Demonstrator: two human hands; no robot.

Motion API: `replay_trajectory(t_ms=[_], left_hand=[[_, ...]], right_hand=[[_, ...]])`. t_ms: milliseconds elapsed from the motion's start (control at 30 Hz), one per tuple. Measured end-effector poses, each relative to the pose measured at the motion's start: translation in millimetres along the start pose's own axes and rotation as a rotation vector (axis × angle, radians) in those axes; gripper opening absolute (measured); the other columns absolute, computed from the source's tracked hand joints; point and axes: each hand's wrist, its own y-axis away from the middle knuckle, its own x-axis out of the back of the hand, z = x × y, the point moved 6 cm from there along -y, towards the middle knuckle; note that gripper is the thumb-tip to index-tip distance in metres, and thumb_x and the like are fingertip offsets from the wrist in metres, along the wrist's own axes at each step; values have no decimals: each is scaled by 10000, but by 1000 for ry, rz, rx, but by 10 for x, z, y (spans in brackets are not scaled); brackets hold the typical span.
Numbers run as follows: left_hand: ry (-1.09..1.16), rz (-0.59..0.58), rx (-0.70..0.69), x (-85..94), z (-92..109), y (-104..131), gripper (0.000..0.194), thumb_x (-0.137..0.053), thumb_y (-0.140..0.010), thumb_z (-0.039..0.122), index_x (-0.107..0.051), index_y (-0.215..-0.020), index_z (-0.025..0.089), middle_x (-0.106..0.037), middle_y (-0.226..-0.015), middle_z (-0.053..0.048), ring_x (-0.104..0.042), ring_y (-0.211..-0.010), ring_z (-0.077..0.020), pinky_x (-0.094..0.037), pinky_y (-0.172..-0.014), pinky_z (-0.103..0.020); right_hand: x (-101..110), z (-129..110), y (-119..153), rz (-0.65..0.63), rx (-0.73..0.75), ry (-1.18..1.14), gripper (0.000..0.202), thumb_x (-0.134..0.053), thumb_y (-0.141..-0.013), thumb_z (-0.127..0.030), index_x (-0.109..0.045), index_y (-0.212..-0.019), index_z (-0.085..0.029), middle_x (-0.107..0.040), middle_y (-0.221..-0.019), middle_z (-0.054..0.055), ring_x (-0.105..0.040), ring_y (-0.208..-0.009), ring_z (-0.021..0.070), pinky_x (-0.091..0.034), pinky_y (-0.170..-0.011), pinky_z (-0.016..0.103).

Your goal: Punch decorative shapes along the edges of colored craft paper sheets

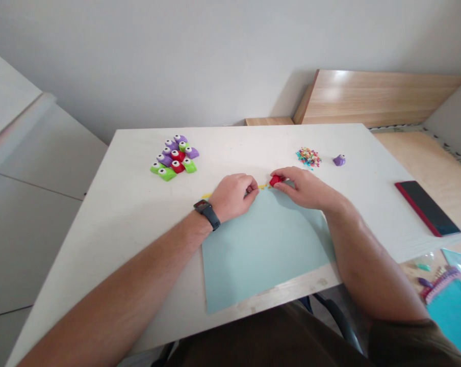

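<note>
My right hand [301, 187] pinches a small red toy [275, 181] between thumb and fingers, over the far edge of a pale blue-green sheet [261, 250]. Its shape resembles the red toys in the group at the left, but no eye shows on it. Just left of it, my left hand [235, 195] is curled with its fingertips pressed together. Whatever those fingertips hold, if anything, is hidden. Small yellow pieces [261, 187] lie along the sheet's far edge between the two hands, and a yellow strip [206, 196] shows beside my left wrist.
Several green, purple and red one-eyed toys [173, 159] sit grouped at the back left. A pile of tiny colourful pieces [309, 157] and a lone purple toy [339, 160] stand back right. A dark red-edged tablet-like object [427, 208] lies at the table's right edge.
</note>
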Motion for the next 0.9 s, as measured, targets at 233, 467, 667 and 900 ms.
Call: replay_trajectory(t_ms=[233, 467, 667, 900], left_hand=[[-13, 6, -11, -4, 0, -2, 112, -594, -922, 252, -680, -886, 190, -712, -857, -48, -666, -807, -203, -513, -750, -333], [-17, 2, 0, -10, 1, -1, 111, -592, -920, 251, -680, -888, 192, -717, -868, -49, -671, -818, -205, -520, -760, -337], [-9, 4, -4, -5, 2, 0, 114, -592, -920, 252, -683, -882, 194, -714, -863, -47, -667, -809, -204, -519, -747, -336], [-9, 4, -8, -6, 3, -1, 107, -599, -919, 249, -680, -882, 189, -714, -859, -45, -665, -804, -202, -519, -750, -335]], right_hand=[[-6, 9, -2, 6, -8, -9, 244, -577, -965, -297, -691, -1160, -205, -752, -1121, 89, -682, -1012, 255, -522, -929, 417], [-14, 37, 4, 11, 3, -85, 249, -656, -920, -293, -680, -1159, -226, -758, -1088, 64, -699, -985, 231, -540, -928, 398], [0, 44, 3, 33, -40, -63, 215, -625, -946, -315, -682, -1130, -219, -764, -1063, 74, -697, -962, 235, -537, -904, 398], [-7, 25, 5, 32, -21, -50, 238, -616, -949, -321, -679, -1156, -219, -758, -1093, 80, -688, -984, 239, -532, -913, 400]])
